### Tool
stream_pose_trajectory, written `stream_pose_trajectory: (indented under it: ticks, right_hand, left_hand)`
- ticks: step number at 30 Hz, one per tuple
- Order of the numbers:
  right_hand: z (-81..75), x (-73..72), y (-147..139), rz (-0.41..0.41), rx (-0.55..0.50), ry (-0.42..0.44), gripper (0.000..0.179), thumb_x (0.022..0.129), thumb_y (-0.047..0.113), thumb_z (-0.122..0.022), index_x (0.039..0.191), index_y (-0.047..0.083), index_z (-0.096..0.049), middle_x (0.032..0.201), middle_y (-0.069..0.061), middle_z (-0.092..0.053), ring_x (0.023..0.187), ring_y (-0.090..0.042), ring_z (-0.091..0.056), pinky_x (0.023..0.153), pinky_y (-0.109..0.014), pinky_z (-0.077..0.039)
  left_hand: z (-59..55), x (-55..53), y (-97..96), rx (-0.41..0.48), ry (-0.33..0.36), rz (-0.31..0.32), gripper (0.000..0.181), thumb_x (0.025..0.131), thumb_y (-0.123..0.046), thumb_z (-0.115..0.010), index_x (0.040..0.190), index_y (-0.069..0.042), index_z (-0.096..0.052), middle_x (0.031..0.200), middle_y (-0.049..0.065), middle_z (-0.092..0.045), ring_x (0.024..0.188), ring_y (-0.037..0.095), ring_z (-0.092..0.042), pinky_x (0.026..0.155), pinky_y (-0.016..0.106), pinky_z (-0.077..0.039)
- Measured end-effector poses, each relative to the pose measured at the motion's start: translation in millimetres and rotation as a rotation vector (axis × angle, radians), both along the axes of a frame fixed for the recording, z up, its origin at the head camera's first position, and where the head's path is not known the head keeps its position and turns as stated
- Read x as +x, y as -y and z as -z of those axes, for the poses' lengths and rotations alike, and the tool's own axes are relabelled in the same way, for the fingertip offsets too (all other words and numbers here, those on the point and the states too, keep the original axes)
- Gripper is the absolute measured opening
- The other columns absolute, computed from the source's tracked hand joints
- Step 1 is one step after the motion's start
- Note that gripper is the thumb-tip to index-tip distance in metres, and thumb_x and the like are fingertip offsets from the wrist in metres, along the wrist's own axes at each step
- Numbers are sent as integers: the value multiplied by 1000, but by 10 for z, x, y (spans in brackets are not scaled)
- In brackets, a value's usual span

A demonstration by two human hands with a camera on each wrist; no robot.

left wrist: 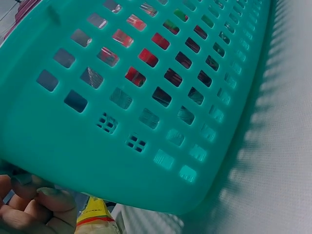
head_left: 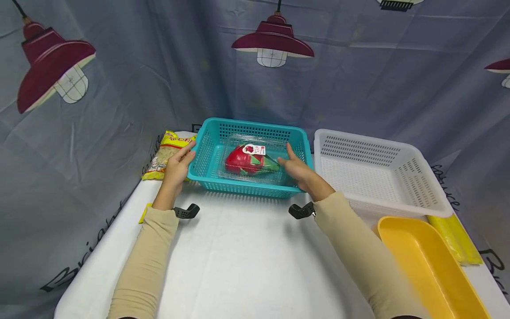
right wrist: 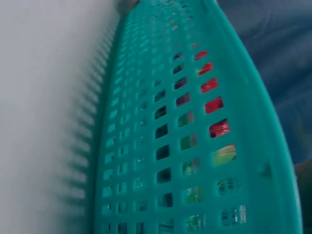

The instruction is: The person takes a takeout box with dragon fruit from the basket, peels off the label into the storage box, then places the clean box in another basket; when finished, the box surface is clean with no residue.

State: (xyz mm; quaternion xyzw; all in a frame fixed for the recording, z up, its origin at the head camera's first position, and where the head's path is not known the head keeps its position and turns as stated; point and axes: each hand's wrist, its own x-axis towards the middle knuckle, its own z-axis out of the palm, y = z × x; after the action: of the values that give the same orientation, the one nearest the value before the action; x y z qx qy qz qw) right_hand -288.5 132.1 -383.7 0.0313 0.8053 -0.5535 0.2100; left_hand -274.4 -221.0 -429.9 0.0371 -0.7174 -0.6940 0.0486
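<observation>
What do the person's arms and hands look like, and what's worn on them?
The left sleeve and right sleeve are plain beige, slightly creased, and reach to about the wrists. The left hand and right hand are bare. A black, curved device shows at each wrist: left device, right device.

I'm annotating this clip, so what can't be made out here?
White label: print too small, head view.
Right hand: most fingers hidden by itself or the teal basket, head view.
Left hand: cut off by the frame's edge, left wrist view.
Yellow tray: cut off by the bottom edge, head view.
</observation>
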Motion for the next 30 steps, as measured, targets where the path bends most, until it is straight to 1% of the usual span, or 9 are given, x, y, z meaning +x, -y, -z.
stream_pose_trajectory:
  ticks: [7,12,18,19,22,26,27,28,30]
  right_hand:
    - [-20,-12,17,-20,37,55,78,111,33,-41,158,44,21,167,1,24,154,-35,13,114,-73,-10]
    - [-19,-19,40,-10,45,14,81,110,31,-46,160,42,16,169,1,19,155,-34,9,116,-69,-10]
    - [2,-30,71,70,23,-72,81,107,31,-55,164,40,2,171,-2,5,154,-38,-11,110,-66,-33]
    - [8,-29,70,87,25,-79,81,107,31,-56,164,40,1,171,-2,4,154,-38,-11,110,-66,-33]
    - [21,-26,61,122,30,-100,82,106,33,-57,165,38,-1,171,-2,4,155,-36,-6,115,-63,-25]
    - [41,-10,55,126,23,-116,84,104,37,-59,164,40,0,171,-1,5,155,-35,-8,116,-61,-26]
    - [42,-2,56,119,27,-127,84,104,38,-59,164,40,0,171,-1,4,155,-35,-10,114,-60,-29]
    - [45,7,59,109,31,-136,84,104,40,-59,163,42,0,171,0,4,153,-37,-19,111,-60,-35]
    - [43,31,73,86,34,-162,84,104,42,-59,162,46,2,171,1,3,139,-43,-42,100,-58,-46]
  left_hand:
    - [35,13,9,5,-16,-12,46,109,-28,-52,154,-18,-49,161,7,-37,143,23,-34,118,40,-28]
    - [30,15,17,14,-14,-17,46,108,-29,-52,153,-18,-50,160,5,-38,142,22,-36,117,40,-29]
    - [-1,-6,22,-1,-10,-22,47,108,-30,-53,153,-20,-50,160,3,-39,140,21,-38,115,39,-30]
    - [-6,-7,19,-5,-10,-17,47,108,-30,-53,154,-20,-49,160,3,-39,141,21,-37,116,39,-30]
    - [-17,1,6,-11,-11,-4,47,108,-29,-53,154,-20,-49,161,3,-37,143,21,-35,117,39,-28]
    - [-20,20,-1,-2,-19,2,47,108,-26,-53,154,-19,-48,162,2,-35,144,21,-34,118,39,-27]
    - [-19,22,-1,2,-18,1,47,108,-26,-53,154,-19,-48,162,2,-36,144,21,-34,118,39,-27]
    - [-17,23,0,5,-18,0,47,108,-26,-53,154,-19,-48,162,3,-36,144,21,-34,118,39,-27]
    - [-12,22,-1,2,-11,-4,47,108,-28,-53,154,-20,-48,162,3,-37,143,21,-35,117,39,-28]
